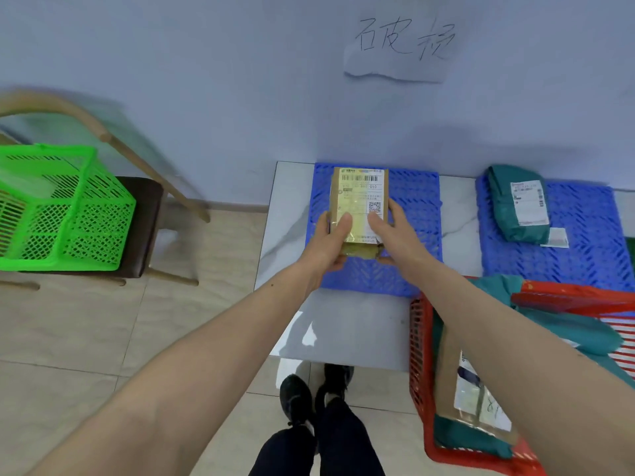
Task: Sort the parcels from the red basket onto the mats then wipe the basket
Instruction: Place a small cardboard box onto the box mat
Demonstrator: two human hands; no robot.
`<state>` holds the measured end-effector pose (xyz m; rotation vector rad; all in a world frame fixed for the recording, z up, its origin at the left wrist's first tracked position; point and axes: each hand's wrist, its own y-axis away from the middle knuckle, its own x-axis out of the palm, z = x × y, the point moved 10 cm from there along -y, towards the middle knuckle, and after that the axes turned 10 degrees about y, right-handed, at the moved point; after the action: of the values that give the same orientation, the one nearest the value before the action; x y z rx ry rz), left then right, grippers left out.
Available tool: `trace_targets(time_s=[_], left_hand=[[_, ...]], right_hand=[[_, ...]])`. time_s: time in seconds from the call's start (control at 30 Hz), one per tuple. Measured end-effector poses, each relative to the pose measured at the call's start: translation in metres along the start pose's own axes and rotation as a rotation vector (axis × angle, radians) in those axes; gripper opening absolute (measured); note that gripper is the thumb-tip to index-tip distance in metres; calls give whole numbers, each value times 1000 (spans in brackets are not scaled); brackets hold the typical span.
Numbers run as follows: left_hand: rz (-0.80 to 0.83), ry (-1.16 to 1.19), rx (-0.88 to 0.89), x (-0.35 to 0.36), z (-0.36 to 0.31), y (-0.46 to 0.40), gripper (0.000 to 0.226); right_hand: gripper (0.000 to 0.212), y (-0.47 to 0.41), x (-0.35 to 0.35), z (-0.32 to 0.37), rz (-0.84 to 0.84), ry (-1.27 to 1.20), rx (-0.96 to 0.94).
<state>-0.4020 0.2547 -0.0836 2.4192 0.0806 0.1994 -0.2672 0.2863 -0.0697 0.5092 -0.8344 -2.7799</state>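
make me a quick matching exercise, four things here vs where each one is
Things:
1. brown box parcel
2. teal bag parcel
3. green basket
4. red basket

Places:
A. on the chair at far left
B. on the table's near right corner
C. held in both hands over the left blue mat
D. lying on the right blue mat

Pairs: 1-C, 2-D, 3-A, 4-B

Both hands gripping brown parcel (359, 204) over left blue mat (417, 214): left hand (331, 240) at its 7 o'clock corner, right hand (395, 231) at 5. Green parcel (519, 204) lying on right blue mat (584, 235). Red basket (421, 365) sitting at 4 o'clock on desk (343, 324), parcels inside.
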Motion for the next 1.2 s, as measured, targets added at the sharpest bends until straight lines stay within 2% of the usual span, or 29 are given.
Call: trace_targets(time_s=[0.23,0.47,0.6,0.8,0.93,1.07,1.2], left_hand=[[-67,4,-28,-20,-6,-79,41],[-42,-110,-86,-34,14,-181,66],[-15,-159,-57,-44,17,-236,56],[-17,-171,-18,-64,24,-305,51],[-70,-233,-40,-73,36,-334,76],[-118,-242,-56,-79,43,-353,84],[-86,-203,-42,-72,32,-344,60]], right_hand=[[46,-82,9,-5,-50,-22,43],[33,-185,25,-36,-112,-45,100],[44,-242,39,-51,-124,-26,97],[38,-308,59,-68,-177,7,94],[37,-328,61,-73,-198,10,86],[39,-341,59,-69,-195,38,51],[44,-349,60,-66,-203,68,48]])
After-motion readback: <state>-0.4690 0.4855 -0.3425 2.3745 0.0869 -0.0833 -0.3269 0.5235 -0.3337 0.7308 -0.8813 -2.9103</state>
